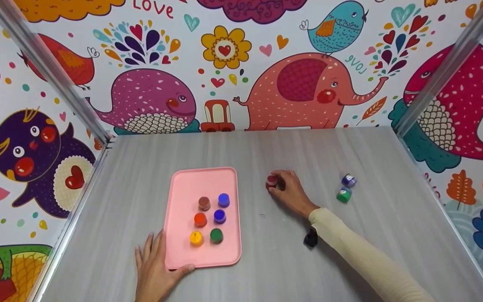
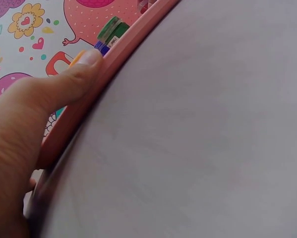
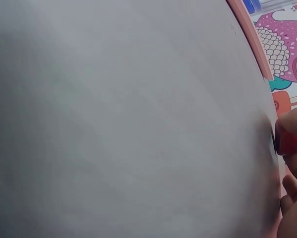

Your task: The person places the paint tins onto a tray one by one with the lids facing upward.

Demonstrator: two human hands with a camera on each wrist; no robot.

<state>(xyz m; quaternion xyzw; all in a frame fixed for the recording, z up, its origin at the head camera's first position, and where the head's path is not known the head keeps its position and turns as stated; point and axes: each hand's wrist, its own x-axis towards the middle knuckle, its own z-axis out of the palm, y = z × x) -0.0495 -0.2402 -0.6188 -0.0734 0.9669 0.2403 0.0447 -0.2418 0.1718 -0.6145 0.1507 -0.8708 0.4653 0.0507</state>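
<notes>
Right hand (image 1: 292, 193): thumb and fingers pinch the red jar (image 1: 271, 181); we should favour a light, level hold.
Red jar: right of the pink tray (image 1: 185, 184), apart from it.
Left hand (image 1: 153, 266): fingers extended at the tray's corner, thumb on the rim; we should steady it.
Six jars (image 1: 219, 216): on the tray; we should avoid bumping them.
</notes>
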